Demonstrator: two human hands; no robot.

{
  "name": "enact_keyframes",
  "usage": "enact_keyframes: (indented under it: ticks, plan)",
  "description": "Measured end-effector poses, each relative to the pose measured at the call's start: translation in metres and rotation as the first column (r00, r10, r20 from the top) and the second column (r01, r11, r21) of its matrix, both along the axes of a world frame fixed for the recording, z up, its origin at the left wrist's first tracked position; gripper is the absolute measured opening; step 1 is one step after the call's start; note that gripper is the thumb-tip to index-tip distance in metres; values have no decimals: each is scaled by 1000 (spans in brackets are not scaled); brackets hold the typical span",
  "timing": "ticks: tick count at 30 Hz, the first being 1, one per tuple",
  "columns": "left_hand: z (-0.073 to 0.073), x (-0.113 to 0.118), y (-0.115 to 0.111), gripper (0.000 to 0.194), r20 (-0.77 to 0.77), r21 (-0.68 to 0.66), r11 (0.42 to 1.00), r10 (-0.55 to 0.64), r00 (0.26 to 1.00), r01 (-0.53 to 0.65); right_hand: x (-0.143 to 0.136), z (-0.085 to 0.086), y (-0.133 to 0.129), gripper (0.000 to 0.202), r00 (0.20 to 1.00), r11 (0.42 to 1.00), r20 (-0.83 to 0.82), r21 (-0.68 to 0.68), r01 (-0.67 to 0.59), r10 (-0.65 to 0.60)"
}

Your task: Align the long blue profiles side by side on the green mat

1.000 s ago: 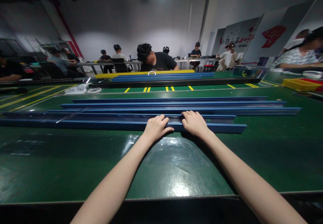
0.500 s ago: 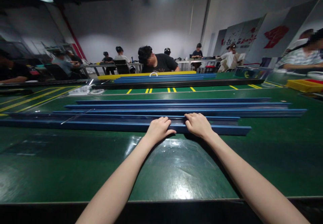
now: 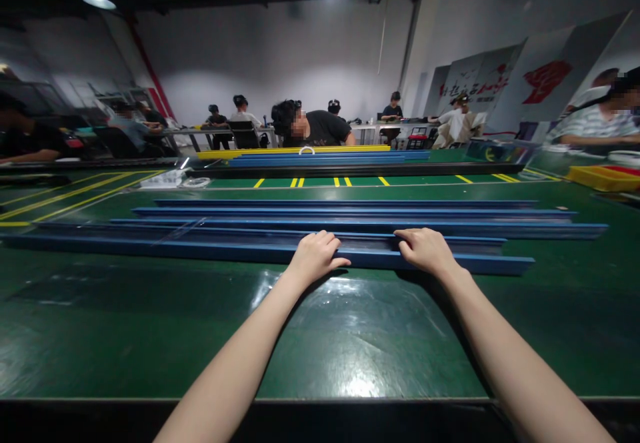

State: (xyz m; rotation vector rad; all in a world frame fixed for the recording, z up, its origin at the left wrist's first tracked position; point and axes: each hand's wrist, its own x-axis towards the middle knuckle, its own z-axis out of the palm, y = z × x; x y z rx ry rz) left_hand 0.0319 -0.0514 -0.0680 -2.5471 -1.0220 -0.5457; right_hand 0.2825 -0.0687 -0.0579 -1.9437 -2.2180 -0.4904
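A long blue channel [image 3: 370, 258] lies left to right across the green table [image 3: 320, 336], the nearest of several blue channels. My left hand [image 3: 316, 254] rests over its near wall at the middle, fingers curled over the edge and thumb on the near side. Farther right, my right hand [image 3: 426, 250] grips the same channel, its index finger reaching left along the inside and its thumb at the near wall. The undersides of both hands are hidden. A strip of clear film [image 3: 183, 230] crosses the channel on the left.
Behind lie more blue channels [image 3: 350, 213], a black rail [image 3: 360, 169] and a yellow rail [image 3: 350, 149]. A person in black [image 3: 325, 128] leans at the far side. A yellow tray [image 3: 600, 178] is at the right, beside another person [image 3: 600, 120].
The near channel has shifted right, its right end now farther out. My right hand has moved right with it, while my left hand is almost in the same place.
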Motion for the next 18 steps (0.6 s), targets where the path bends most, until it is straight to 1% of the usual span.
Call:
enact_keyframes:
  ticks: [4,9,12,16,18]
  plan:
    - [-3,0,2,41,2,-4,1000,3,1000,-3,9,-2,0,39,1000,1000,-9,11,29,-29]
    - [-7,1,3,40,-3,-18,1000,18,1000,-18,8,-2,-1,37,1000,1000,13,-3,24,-24]
    - [-9,1,3,40,2,-17,1000,21,1000,-21,-1,-1,0,36,999,999,27,4,36,-36]
    - [-9,2,4,39,6,-13,1000,20,1000,-19,-21,0,1,39,999,996,28,80,-39,37]
    - [-10,2,4,39,5,-11,1000,18,1000,-18,-32,1,1,40,998,996,32,62,-59,57]
